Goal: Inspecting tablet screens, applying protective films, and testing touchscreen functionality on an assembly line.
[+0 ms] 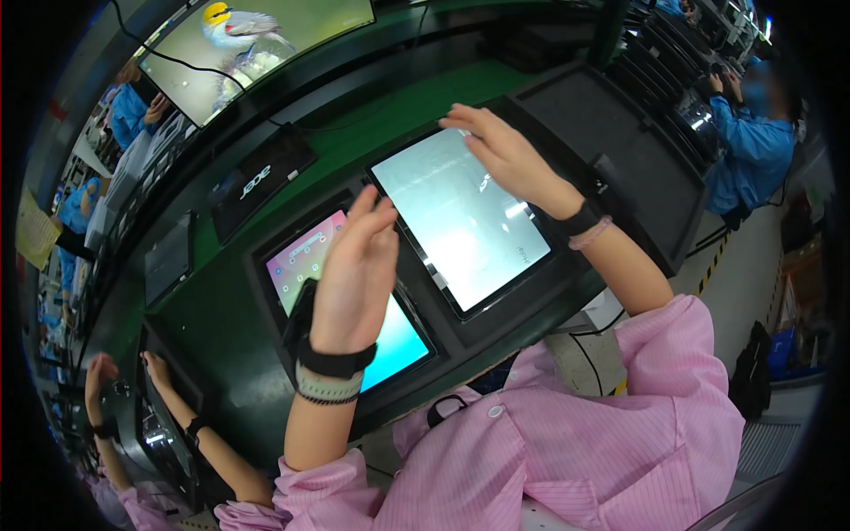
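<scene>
Two lit tablets lie side by side in a black foam tray point(458, 329). The right tablet point(460, 221) has a pale, nearly white screen with a small line of print. The left tablet point(403, 341) glows pink to cyan with small icons, and its middle is hidden behind my left hand point(357, 279). That hand is raised over it, fingers stretched upward, holding nothing. Over the far right corner of the right tablet, my right hand point(509, 157) reaches with extended fingers, also empty. I cannot tell whether either hand touches a screen. Dark bands circle both wrists.
A monitor point(257, 44) showing a bird stands at the back, its cable hanging down. Dark flat devices point(261, 181) lie on the green bench to the left. Another black tray point(611, 133) sits at right. A co-worker's hands point(159, 372) are at far left; a blue-clad person point(753, 146) is at right.
</scene>
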Action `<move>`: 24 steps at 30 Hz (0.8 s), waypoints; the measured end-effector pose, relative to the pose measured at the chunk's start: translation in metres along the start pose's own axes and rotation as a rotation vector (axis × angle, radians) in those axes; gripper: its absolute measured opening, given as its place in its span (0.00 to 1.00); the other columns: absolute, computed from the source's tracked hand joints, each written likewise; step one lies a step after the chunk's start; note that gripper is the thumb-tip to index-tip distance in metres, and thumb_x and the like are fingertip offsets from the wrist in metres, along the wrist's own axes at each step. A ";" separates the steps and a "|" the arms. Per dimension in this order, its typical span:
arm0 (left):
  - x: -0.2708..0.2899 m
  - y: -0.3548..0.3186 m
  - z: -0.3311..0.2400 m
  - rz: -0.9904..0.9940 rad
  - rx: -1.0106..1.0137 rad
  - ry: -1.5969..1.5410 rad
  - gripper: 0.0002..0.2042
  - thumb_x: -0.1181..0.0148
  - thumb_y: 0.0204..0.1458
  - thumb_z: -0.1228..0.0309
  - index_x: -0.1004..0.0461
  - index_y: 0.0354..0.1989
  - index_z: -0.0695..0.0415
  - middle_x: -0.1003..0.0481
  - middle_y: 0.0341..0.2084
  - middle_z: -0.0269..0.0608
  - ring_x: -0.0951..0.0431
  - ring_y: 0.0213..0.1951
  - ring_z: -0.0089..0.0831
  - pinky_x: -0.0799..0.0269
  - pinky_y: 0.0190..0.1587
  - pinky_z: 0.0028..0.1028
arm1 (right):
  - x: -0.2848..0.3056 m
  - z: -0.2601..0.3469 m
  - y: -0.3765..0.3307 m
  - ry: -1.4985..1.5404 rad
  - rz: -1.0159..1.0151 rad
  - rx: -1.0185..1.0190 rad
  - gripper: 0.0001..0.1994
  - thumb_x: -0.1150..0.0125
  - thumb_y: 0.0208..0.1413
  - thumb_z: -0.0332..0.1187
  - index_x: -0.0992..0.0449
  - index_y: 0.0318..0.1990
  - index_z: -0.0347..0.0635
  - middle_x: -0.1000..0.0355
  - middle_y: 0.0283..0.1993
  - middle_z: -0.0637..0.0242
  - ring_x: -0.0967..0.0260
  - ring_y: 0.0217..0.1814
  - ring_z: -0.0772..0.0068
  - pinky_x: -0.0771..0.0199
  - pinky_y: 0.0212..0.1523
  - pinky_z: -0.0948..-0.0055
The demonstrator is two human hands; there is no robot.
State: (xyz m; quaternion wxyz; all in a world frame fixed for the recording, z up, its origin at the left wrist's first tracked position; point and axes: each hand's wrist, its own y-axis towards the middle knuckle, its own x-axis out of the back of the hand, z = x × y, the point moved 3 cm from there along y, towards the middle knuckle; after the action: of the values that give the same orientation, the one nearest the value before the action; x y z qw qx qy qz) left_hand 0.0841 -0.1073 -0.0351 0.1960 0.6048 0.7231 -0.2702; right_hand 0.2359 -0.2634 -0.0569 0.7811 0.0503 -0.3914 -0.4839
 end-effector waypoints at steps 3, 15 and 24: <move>0.008 -0.013 -0.031 0.012 -0.294 0.288 0.28 0.54 0.49 0.75 0.53 0.60 0.62 0.47 0.57 0.51 0.51 0.60 0.33 0.62 0.62 0.30 | -0.028 0.001 0.011 -0.311 0.094 0.298 0.16 0.61 0.55 0.27 0.39 0.52 0.37 0.37 0.53 0.60 0.47 0.60 0.60 0.56 0.62 0.63; 0.159 -0.038 -0.071 -0.526 -0.672 0.893 0.14 0.55 0.50 0.78 0.34 0.46 0.62 0.33 0.46 0.41 0.36 0.51 0.29 0.46 0.55 0.26 | -0.083 0.010 0.014 -0.438 0.223 0.373 0.10 0.57 0.51 0.24 0.34 0.41 0.37 0.34 0.46 0.57 0.43 0.57 0.61 0.60 0.64 0.58; 0.200 -0.035 -0.046 -0.605 -0.670 0.791 0.12 0.57 0.49 0.82 0.34 0.42 0.64 0.32 0.41 0.41 0.33 0.45 0.25 0.41 0.49 0.23 | -0.085 0.010 0.004 -0.462 0.162 0.415 0.12 0.57 0.48 0.20 0.35 0.42 0.35 0.33 0.44 0.57 0.43 0.57 0.61 0.56 0.63 0.57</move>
State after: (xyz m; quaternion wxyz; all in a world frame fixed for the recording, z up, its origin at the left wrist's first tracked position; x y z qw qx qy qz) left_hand 0.0133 0.0709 -0.1160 0.0065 0.3321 0.9270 0.1742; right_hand 0.2125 -0.1908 -0.0959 0.6806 0.0660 -0.6515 -0.3286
